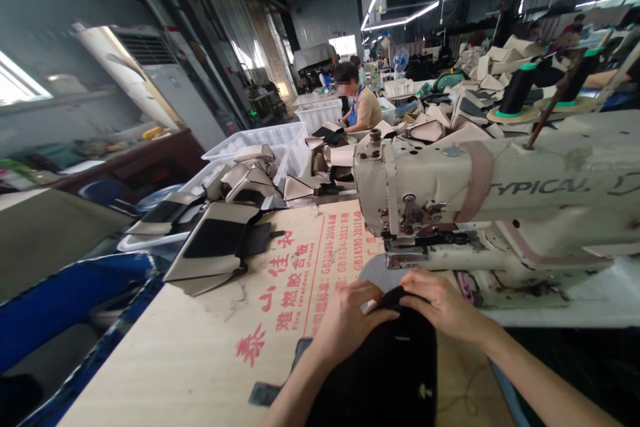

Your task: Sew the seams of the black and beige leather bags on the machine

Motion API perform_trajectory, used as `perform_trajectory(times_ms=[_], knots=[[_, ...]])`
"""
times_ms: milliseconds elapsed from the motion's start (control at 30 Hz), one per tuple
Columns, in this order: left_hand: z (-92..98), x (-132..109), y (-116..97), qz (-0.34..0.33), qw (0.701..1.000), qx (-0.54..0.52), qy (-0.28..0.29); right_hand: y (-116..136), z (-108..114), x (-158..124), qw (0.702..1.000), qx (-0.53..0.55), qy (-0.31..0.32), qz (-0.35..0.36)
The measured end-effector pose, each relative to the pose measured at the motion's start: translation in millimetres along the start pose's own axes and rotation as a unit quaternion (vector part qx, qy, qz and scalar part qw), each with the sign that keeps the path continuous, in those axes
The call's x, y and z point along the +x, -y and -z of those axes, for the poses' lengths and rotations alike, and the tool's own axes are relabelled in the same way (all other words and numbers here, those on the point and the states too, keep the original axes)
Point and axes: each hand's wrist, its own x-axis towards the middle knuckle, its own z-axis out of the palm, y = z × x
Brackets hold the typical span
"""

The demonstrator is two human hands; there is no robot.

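Observation:
A black fabric piece lies on the plywood worktable, just in front of the needle area of a cream sewing machine. My left hand grips the piece's far edge from the left with its fingers curled over it. From the right, my right hand pinches the same edge. Both hands sit close together right below the machine's head.
A stack of beige-and-black cut pieces lies at the table's left. White bins with more pieces stand behind. Thread cones sit on the machine. A seated person works further back. A blue frame runs along the left.

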Motion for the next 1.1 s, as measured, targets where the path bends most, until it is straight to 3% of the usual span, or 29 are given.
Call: perform_trajectory(times_ms=[133,233,367,467,600,733,800,867,1000,1100], knots=[[1.0,3.4,-12.2,0.004,0.998,-0.054,-0.007,-3.4,-2.3,-1.3,1.000,-0.016,0.005,0.020],[-7.1,13.5,-8.5,0.065,0.989,-0.135,-0.013,-4.7,-4.2,-4.3,0.999,-0.030,0.004,0.015],[-17.5,23.6,7.4,0.153,0.936,-0.313,0.059,-4.3,-3.3,-6.8,0.999,-0.045,0.019,0.016],[-19.7,23.8,12.5,0.187,0.896,-0.398,0.063,-4.7,-0.6,-6.0,0.999,-0.036,0.031,0.022],[-20.8,22.0,11.4,0.209,0.873,-0.438,0.048,-4.2,4.3,-0.3,1.000,-0.018,0.000,-0.007],[-24.3,23.7,14.9,0.222,0.865,-0.448,0.039,-3.7,7.3,7.0,0.997,-0.038,0.048,0.037],[-24.0,22.8,16.3,0.232,0.870,-0.434,0.041,-5.3,6.3,8.6,0.995,-0.057,0.058,0.061],[-20.8,17.6,14.3,0.216,0.897,-0.384,0.040,-7.8,3.8,8.3,0.994,-0.073,0.047,0.069],[-12.3,-4.8,1.9,0.082,0.982,-0.169,-0.018,-11.3,-2.0,4.4,0.996,-0.072,-0.002,0.056],[-12.4,-17.9,-4.2,0.017,0.999,-0.015,-0.044,-10.4,-2.9,2.9,0.997,-0.058,-0.023,0.040]])
